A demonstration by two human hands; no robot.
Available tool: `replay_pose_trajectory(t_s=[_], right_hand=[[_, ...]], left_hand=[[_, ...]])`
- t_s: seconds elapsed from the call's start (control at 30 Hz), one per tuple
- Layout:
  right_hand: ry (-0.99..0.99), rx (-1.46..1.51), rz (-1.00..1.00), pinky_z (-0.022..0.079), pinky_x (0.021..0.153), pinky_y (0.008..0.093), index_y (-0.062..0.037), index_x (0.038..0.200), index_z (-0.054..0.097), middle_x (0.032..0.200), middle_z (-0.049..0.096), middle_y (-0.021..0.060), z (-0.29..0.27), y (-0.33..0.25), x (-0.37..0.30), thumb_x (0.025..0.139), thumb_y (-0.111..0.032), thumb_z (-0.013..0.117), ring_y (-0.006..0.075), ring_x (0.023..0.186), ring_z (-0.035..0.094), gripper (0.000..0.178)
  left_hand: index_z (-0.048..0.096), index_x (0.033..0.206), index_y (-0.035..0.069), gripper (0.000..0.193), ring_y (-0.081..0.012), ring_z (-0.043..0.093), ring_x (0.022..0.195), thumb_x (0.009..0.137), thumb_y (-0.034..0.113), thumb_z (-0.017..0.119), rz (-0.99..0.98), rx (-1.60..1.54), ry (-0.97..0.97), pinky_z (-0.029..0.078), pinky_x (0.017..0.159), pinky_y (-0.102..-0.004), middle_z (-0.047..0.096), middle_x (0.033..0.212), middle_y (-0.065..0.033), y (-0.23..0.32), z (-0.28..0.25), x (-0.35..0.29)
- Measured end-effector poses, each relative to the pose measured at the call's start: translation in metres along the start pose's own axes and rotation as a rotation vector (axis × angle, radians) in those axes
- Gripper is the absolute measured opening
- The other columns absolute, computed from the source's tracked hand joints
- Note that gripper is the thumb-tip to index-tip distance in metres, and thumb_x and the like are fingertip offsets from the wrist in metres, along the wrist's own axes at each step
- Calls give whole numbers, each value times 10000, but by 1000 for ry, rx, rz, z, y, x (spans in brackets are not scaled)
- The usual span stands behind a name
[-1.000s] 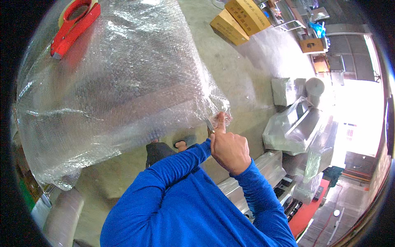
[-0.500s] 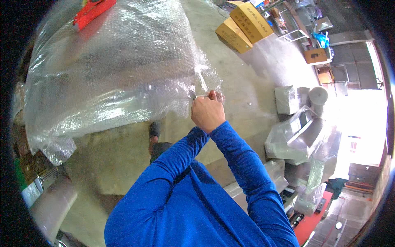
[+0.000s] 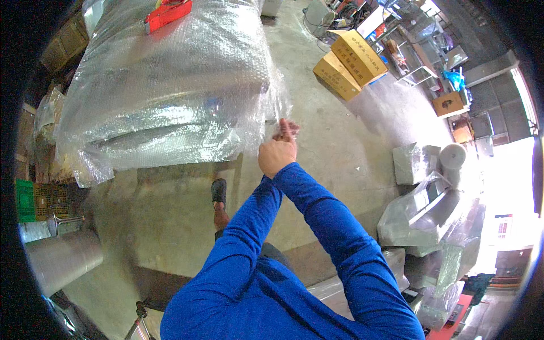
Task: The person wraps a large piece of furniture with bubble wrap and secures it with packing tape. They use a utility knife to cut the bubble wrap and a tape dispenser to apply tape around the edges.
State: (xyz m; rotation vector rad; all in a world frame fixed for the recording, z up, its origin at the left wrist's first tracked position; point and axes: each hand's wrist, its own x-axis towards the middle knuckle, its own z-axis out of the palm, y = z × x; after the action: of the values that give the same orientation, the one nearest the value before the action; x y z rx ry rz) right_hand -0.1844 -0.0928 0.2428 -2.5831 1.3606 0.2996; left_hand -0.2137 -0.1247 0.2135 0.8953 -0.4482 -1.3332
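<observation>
A sheet of clear bubble wrap (image 3: 170, 85) is draped over a large block-like object, whose shape shows only dimly through it. At its right corner my right hand (image 3: 276, 157) is closed in a fist on the loose edge. Just beyond, the fingers of my left hand (image 3: 288, 130) show, pinching the same bunched edge; the rest of that hand is hidden behind the right one. My forearms come together at the wrists. On top of the wrap, at the far side, lies a red tape dispenser (image 3: 168, 17).
Two brown cardboard boxes (image 3: 351, 63) stand on the floor at the far right. Bubble-wrapped items (image 3: 416, 218) and a white roll (image 3: 453, 156) line the right side. At left are a large roll of wrap (image 3: 65, 258) and a green crate (image 3: 25, 199). My shoe (image 3: 219, 190) is near the wrapped object.
My view has shifted, so more floor shows at the left and far side. Both hands stay together at the wrap's corner, and the left fingers stick out further past the right fist.
</observation>
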Motion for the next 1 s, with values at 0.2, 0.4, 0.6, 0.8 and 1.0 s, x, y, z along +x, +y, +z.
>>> replay_pose_trajectory(t_s=[0.2, 0.4, 0.6, 0.8, 1.0], right_hand=[[35, -9, 47, 579, 719, 463, -85, 816, 734, 829, 729, 154, -30, -17, -69, 836, -181, 594, 331, 821, 733, 171], [153, 238, 265, 491, 623, 549, -83, 890, 607, 807, 677, 204, -20, 27, -198, 994, -389, 507, 423, 737, 655, 338], [88, 492, -23, 520, 625, 506, -67, 1009, 612, 845, 686, 202, 31, 3, -269, 980, -309, 560, 421, 760, 661, 249], [473, 919, 11, 543, 652, 452, -46, 1155, 616, 907, 702, 184, 47, -65, -241, 983, -198, 588, 327, 778, 697, 232], [408, 1168, 231, 522, 626, 330, 13, 993, 641, 692, 619, 85, 129, -104, -216, 996, -203, 566, 160, 682, 608, 229]], left_hand=[[575, 1300, 1, 514, -204, 616, 1102, 1070, 426, 398, 69, 68, 9, 481, 945, -361, 663, 1205, -112, -29, 3, -16], [423, 1466, 17, 537, -288, 376, 1411, 1056, 362, 382, 111, 465, 84, 298, 1156, -391, 378, 1550, -176, -101, -173, -174], [462, 1425, 6, 497, -404, 395, 1365, 1004, 270, 461, 533, 1450, -266, 289, 1144, -484, 427, 1494, -201, 75, -136, -280], [573, 1254, 16, 388, -417, 502, 1226, 996, 288, 471, 443, 1164, -513, 372, 1071, -480, 585, 1295, -187, 52, -189, -297], [558, 1312, -27, 553, -362, 523, 1268, 1055, 405, 330, 3, 1015, -371, 374, 1102, -405, 568, 1358, -213, 114, -266, -337]])
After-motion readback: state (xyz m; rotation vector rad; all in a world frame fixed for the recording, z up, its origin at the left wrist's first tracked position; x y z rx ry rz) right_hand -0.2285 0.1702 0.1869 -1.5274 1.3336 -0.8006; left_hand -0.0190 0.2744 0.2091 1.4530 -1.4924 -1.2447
